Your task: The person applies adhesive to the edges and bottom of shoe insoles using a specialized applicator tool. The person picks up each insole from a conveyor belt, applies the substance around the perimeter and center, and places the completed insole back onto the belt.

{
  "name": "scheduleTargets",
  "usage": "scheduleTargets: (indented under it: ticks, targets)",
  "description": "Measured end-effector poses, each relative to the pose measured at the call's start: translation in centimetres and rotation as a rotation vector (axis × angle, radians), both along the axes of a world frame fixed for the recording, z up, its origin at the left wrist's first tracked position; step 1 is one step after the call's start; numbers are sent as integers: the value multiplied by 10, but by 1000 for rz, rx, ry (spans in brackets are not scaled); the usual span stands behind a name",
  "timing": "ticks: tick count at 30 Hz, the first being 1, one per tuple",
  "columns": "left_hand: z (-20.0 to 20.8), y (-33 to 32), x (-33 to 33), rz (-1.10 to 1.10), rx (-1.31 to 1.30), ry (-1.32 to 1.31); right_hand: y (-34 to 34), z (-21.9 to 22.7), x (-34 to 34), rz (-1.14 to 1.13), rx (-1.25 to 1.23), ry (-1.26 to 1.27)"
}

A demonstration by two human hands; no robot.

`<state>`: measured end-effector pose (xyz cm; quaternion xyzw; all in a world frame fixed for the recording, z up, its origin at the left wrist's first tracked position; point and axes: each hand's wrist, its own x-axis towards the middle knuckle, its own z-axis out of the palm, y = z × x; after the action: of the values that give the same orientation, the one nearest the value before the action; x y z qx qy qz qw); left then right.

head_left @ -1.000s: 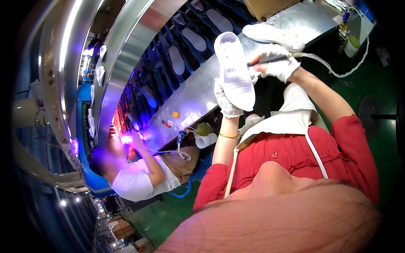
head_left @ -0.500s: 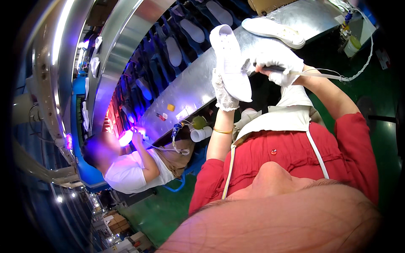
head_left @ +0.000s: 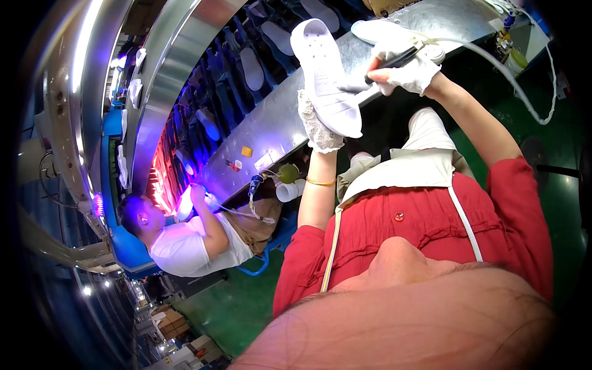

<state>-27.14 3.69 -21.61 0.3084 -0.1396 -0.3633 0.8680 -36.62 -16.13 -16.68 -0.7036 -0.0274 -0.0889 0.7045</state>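
My left hand, in a white glove, grips a white shoe sole from below near its lower end. The sole is tilted up, with its hollow, holed side showing. In my right hand, whose white glove leaves some fingertips bare, is a black-handled brush. A pale hose runs from the brush's rear end. Its bristles are at the sole's right edge; whether they touch it I cannot tell. Behind my right hand, a white shoe lies partly hidden on the metal bench.
A metal bench runs diagonally in front of me. Beyond it, a rack holds several white soles on dark supports. At left, a seated co-worker handles a bright white piece. A white cup and green-yellow container hang by the bench.
My left hand and the sole have shifted slightly up and left. My right hand has risen, turning the brush so its handle slopes up to the right. The hose now arches higher.
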Motion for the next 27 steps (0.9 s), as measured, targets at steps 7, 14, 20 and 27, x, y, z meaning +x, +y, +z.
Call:
scheduleTargets:
  ticks: [7,14,20,27]
  targets:
    - [-6,0,10,80,-45,42,42,-31,1,-130,-453,-674]
    - [13,-1,5,102,-79,154,26,-18,-16,72,265,203]
    - [7,0,9,34,-32,30,18,-29,-9,-122,419,155]
    - [15,-6,7,1,-14,65,31,-42,-9,-104,348,231]
